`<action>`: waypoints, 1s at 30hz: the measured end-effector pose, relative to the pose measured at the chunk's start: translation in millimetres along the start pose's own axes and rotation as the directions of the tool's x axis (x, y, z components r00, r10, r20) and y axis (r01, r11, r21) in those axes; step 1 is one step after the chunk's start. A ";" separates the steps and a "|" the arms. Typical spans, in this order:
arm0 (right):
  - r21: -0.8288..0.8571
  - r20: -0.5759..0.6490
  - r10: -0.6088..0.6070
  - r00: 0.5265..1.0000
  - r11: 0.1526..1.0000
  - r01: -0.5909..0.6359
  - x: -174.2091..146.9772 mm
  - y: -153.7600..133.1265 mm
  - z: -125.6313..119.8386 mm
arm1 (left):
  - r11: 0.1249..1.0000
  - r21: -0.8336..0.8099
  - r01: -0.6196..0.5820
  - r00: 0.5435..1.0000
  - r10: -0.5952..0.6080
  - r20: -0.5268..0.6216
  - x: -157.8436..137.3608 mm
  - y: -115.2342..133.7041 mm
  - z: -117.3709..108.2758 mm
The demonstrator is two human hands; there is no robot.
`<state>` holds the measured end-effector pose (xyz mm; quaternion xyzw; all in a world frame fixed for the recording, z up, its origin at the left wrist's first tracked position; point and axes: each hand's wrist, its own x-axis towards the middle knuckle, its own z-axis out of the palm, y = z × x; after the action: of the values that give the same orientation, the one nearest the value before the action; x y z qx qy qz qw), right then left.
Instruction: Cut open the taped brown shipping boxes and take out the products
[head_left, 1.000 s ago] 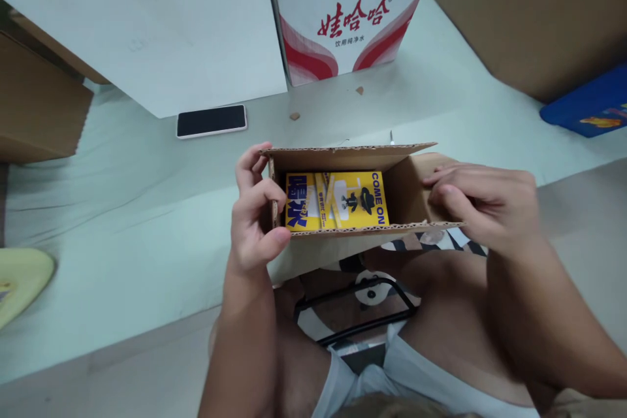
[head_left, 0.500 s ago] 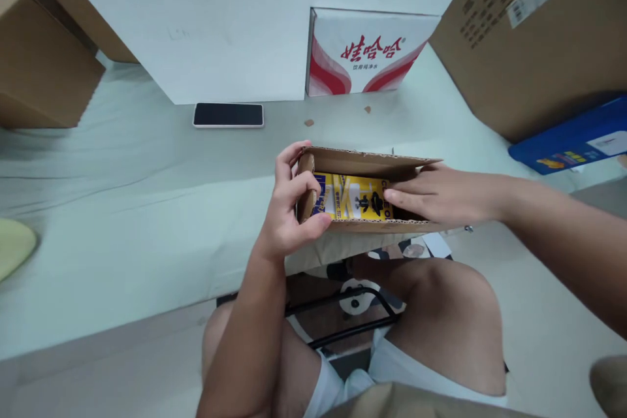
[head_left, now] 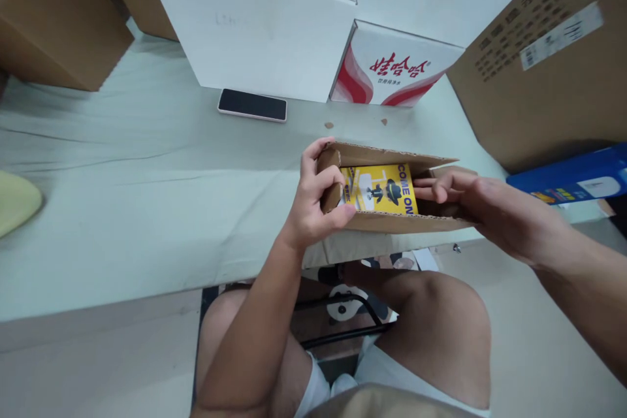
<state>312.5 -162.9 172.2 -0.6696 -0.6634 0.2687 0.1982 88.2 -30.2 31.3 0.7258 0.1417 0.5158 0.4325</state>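
A narrow open cardboard box [head_left: 411, 222] tilts toward me at the table's front edge. My left hand [head_left: 321, 199] is closed around its left end, thumb on the near side and fingertips over the rim. Inside lies a yellow printed pack [head_left: 386, 191] with "COME ON" lettering and a dark hat figure; its left part is hidden by my fingers. My right hand [head_left: 494, 202] reaches into the box's right end. Its fingers point left toward the pack's right edge, stretched out with nothing visible gripped; whether they touch the pack I cannot tell.
Behind the box, a dark-screened phone [head_left: 252, 105] lies by large white boxes [head_left: 264, 26]. A red-and-white carton [head_left: 392, 72] stands beside them. Brown cartons [head_left: 548, 78] and a blue box [head_left: 568, 176] are at the right. Small brown scraps [head_left: 329, 125] lie on the pale cloth [head_left: 147, 209].
My right hand has drawn back to the right and turned, uncovering more of the yellow pack's right end. My left hand keeps its hold on the box. The camera view has shifted.
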 end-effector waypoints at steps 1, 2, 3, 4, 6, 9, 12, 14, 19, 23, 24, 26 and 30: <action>0.063 0.001 0.022 1.000 0.998 -0.022 -2.7 -1.6 -2.0 | 1.000 0.013 0.006 1.000 -0.006 -0.008 -0.6 -1.4 -1.6; 0.131 0.012 0.044 0.999 0.990 -0.045 -5.4 -3.4 -4.0 | 1.000 0.022 0.013 1.000 -0.012 -0.013 -1.1 -2.8 -3.4; 0.168 0.022 0.048 0.999 0.984 -0.051 -7.9 -5.7 -5.8 | 1.000 0.027 0.015 1.000 -0.015 -0.019 -1.4 -4.0 -5.2; 0.163 0.030 0.028 0.999 0.986 -0.033 -10.2 -8.5 -7.3 | 0.999 0.031 0.014 1.000 -0.013 -0.023 -1.5 -5.0 -6.7; 0.111 0.051 -0.041 0.998 0.993 0.035 -13.9 -15.4 -8.9 | 0.999 0.034 0.003 1.000 -0.003 -0.023 -1.1 -5.7 -8.0; -0.007 0.142 -0.134 0.981 0.991 0.136 -13.6 -25.2 -6.6 | 1.000 0.009 -0.023 1.000 0.023 0.011 0.2 -3.4 -3.8; -0.101 0.273 -0.169 0.947 0.974 0.203 -3.8 -27.3 0.4 | 1.000 -0.016 -0.023 0.998 0.024 0.053 1.3 0.2 3.1; -0.134 0.255 -0.189 0.948 0.964 0.228 5.7 -22.8 3.9 | 1.000 -0.015 -0.005 0.998 0.006 0.065 1.7 1.7 5.0; -0.274 0.152 -0.226 0.962 0.926 0.261 21.3 -2.6 -0.1 | 1.000 -0.019 -0.009 0.997 0.010 0.082 2.4 2.0 1.0; -0.388 0.213 -0.250 0.945 0.865 0.317 27.0 3.1 -3.5 | 0.998 -0.063 -0.021 0.996 0.026 0.082 3.0 0.7 -0.1; -0.427 0.224 -0.240 0.945 0.847 0.316 29.0 1.9 -2.6 | 0.998 -0.068 -0.013 0.996 0.019 0.084 2.9 0.3 0.0; -0.495 0.229 -0.220 0.948 0.813 0.308 34.2 -2.2 1.0 | 0.998 -0.067 0.007 0.995 0.000 0.099 2.6 -0.4 0.1; -0.504 0.216 -0.242 0.946 0.802 0.320 43.8 -8.4 7.6 | 0.999 -0.039 0.004 0.991 0.002 0.134 1.4 -1.2 -0.7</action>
<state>300.2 -119.8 167.4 -0.5716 -0.8158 0.0885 -0.0049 88.5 -28.2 31.3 0.7501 0.1026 0.4684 0.4554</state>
